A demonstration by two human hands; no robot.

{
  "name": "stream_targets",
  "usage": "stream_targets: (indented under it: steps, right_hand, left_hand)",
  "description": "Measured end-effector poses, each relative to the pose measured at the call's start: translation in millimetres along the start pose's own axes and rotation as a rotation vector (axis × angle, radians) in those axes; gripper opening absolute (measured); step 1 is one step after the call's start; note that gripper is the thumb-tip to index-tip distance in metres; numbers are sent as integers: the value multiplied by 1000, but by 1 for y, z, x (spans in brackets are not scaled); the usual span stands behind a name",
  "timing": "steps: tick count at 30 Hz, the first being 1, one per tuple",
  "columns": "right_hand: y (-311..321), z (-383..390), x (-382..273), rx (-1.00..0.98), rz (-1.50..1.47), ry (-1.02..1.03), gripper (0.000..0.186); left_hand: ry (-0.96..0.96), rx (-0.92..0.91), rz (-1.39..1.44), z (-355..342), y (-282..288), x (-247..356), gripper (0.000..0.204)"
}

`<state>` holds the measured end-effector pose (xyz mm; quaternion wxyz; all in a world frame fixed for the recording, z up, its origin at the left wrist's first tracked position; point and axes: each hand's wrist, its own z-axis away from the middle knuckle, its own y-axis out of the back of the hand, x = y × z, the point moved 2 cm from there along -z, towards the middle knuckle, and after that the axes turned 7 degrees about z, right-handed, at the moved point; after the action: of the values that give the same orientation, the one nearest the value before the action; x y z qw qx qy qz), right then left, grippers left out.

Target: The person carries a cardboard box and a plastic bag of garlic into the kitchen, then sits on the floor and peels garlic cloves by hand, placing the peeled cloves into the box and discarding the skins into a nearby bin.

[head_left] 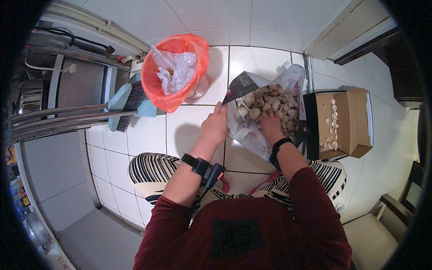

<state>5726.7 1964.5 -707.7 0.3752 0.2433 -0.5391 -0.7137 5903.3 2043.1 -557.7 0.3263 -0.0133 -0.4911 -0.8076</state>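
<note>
A plastic bag [252, 140], printed in grey and black, lies spread on the floor in front of me with a heap of garlic bulbs [281, 100] on it. My left hand [215, 125] is at the bag's left side, its fingers closed on the black edge. Into the near part of the heap reaches my right hand [271, 126], fingers apart and touching the bulbs; no bulb is visibly lifted. Right of the bag stands an open cardboard box [344, 121], with pale garlic cloves [334, 121] along its inner left side.
A bin [203, 87] lined with a red bag, holding a crumpled white plastic bag [180, 74], stands at the far left. Beside it are blue brooms [119, 101] with long handles. A chair [373, 229] is at the lower right, and a tiled wall [211, 18] rises behind.
</note>
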Motion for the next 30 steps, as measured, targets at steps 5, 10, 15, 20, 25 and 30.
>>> stream_targets:
  steps: [5,10,15,20,25,30]
  right_hand:
    - [32,-34,-7,104,-221,14,23]
    - [15,-40,-25,-3,-240,24,27]
    - [-15,-30,-20,-181,-259,-28,45]
    - [18,-16,-6,-270,-546,-24,68]
    - [106,5,29,92,-1024,-85,89]
    - [161,40,62,168,-1079,-62,74]
  left_hand:
    - [-10,13,53,-3,-4,3,79]
    - [-53,-21,104,-7,-7,3,87]
    - [-91,3,146,-7,-5,4,83]
    - [-511,617,-46,-1,16,27,56]
    - [-512,309,536,0,11,53,40]
    - [-466,25,826,-6,0,80,51]
